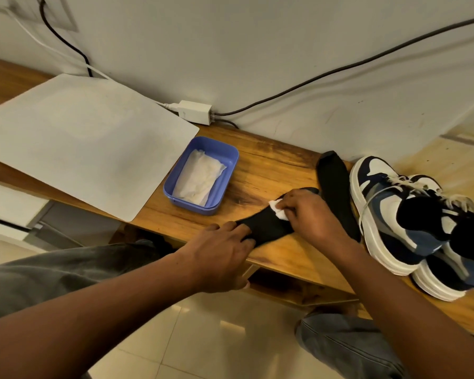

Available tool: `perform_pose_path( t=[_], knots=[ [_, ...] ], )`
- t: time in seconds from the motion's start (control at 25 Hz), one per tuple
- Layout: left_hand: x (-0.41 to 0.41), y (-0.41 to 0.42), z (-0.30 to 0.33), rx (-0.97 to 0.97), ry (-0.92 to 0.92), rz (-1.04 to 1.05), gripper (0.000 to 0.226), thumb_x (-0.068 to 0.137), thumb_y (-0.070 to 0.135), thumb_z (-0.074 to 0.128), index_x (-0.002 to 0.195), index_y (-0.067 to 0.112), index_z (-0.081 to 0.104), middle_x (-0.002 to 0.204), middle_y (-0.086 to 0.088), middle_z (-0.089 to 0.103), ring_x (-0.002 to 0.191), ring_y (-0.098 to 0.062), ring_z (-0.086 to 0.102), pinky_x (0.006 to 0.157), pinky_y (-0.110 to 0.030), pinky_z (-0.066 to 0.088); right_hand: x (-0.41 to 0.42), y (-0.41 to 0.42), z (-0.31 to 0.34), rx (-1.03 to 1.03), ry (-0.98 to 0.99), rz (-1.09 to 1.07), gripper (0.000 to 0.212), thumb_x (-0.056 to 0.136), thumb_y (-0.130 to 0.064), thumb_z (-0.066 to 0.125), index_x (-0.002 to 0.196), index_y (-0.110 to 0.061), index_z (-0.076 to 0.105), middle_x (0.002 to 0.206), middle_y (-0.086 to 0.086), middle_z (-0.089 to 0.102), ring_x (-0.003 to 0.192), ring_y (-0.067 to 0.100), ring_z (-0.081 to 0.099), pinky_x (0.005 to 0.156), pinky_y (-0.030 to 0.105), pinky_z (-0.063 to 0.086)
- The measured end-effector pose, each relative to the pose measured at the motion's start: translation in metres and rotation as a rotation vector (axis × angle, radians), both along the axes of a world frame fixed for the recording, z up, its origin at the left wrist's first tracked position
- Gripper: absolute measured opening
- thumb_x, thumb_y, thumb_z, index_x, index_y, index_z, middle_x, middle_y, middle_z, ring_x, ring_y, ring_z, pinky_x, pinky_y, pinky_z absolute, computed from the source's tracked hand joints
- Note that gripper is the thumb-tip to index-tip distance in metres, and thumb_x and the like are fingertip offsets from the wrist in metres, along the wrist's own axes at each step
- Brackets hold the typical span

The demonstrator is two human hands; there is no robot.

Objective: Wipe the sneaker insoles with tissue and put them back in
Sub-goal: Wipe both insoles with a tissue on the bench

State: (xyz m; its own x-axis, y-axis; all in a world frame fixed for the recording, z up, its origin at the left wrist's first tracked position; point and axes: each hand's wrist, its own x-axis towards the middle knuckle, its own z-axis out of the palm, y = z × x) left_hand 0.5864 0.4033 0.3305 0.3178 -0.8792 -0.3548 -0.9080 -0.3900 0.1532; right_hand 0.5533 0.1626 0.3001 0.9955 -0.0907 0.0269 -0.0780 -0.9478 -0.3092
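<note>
Right now my left hand (225,247) pins the near end of a black insole (268,225) flat against the wooden tabletop (271,165), its fingers lying over that end and curling at its edge. My right hand (309,212) is curled over a small wad of white tissue (278,210), pressing it onto the middle of the same insole; only a corner of the tissue peeks out from under my fingers. The insole lies slantwise across the front part of the tabletop, its far tip showing just past my right hand.

A second black insole (337,195) lies beside it, to the right, running from near the wall toward me, right alongside the pair of navy, blue and white sneakers (400,220) that stand at the right end of the tabletop.

To the left sits a blue plastic tub (225,187) with more white tissue (200,179) inside. Beyond it lies a big white mat (80,143), and a white charger block (195,112) with cables sits against the wall.
</note>
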Motion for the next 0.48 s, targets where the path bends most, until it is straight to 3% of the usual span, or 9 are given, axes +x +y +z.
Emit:
perform_pose_path(
  t=[0.08,0.16,0.24,0.32,0.48],
  knots=[
    [-0.001,-0.002,0.0,0.004,-0.011,-0.003,0.075,0.094,0.058,0.055,0.155,0.023,0.029,0.159,-0.005,0.027,0.143,-0.024,0.031,0.114,-0.046,0.036,0.004,-0.025,0.002,-0.063,0.006,-0.184,0.025,0.091,-0.008,0.062,0.112,-0.016,0.074,0.114,0.004,0.068,0.102,0.019,0.062,0.086,0.027,0.048],
    [-0.002,-0.004,0.001,0.02,-0.018,-0.005,0.074,0.094,0.058,0.055,0.154,0.022,0.031,0.158,-0.006,0.028,0.142,-0.025,0.032,0.113,-0.046,0.037,0.0,-0.024,0.001,0.024,-0.015,-0.256,0.022,0.091,-0.01,0.062,0.109,-0.017,0.075,0.113,0.001,0.068,0.1,0.016,0.063,0.085,0.024,0.048],
    [-0.003,-0.008,0.002,0.044,-0.026,-0.007,0.071,0.094,0.058,0.055,0.151,0.02,0.035,0.155,-0.007,0.031,0.138,-0.025,0.036,0.111,-0.046,0.038,-0.015,-0.001,0.0,0.152,-0.015,-0.13,0.019,0.091,-0.012,0.064,0.102,-0.021,0.076,0.106,-0.007,0.067,0.096,0.007,0.063,0.083,0.021,0.049],
    [-0.003,-0.015,0.004,0.064,-0.036,-0.007,0.068,0.095,0.06,0.053,0.148,0.019,0.039,0.151,-0.008,0.035,0.133,-0.025,0.041,0.107,-0.044,0.042,-0.037,0.014,-0.003,0.169,-0.002,0.03,0.02,0.09,-0.014,0.065,0.101,-0.026,0.077,0.102,-0.014,0.065,0.096,0.002,0.06,0.084,0.027,0.051],
    [-0.001,-0.031,0.011,0.121,-0.059,0.005,0.062,0.095,0.061,0.052,0.141,0.019,0.047,0.143,-0.009,0.042,0.122,-0.025,0.047,0.097,-0.041,0.045,-0.036,-0.024,-0.005,0.002,0.005,-0.067,0.024,0.092,-0.01,0.062,0.109,-0.021,0.074,0.112,-0.003,0.066,0.104,0.014,0.058,0.087,0.027,0.047]
  ],
)
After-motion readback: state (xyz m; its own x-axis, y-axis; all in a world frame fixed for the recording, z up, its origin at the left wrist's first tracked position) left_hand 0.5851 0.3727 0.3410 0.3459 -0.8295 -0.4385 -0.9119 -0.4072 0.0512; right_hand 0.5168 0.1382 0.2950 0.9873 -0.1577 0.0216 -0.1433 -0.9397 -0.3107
